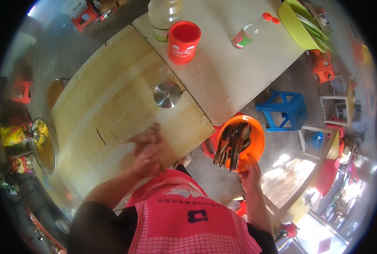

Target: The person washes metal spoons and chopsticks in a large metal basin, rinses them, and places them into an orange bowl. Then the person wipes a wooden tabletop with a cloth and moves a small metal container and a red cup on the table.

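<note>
My right hand (pixel 251 177) grips the near rim of an orange plastic basin (pixel 256 139). A bundle of spoons and other long-handled utensils (pixel 232 143) lies in the basin, with handle ends jutting past its near left rim. Above the wooden tabletop (pixel 112 95), close to its near edge, my left hand (pixel 147 152) is blurred; whether it holds anything cannot be made out. Beyond it a round metal lid (pixel 167 94) with a centre knob lies on the wood. A faint clear round object (pixel 165 71) is just behind the lid.
The adjoining pale table (pixel 220 79) holds a red canister (pixel 184 43), a large clear jug (pixel 164 19), a small bottle (pixel 244 36) and a yellow-green basin (pixel 290 28) of green stalks. A blue stool (pixel 286 111) stands right. At left is a pan of yellow food (pixel 44 139).
</note>
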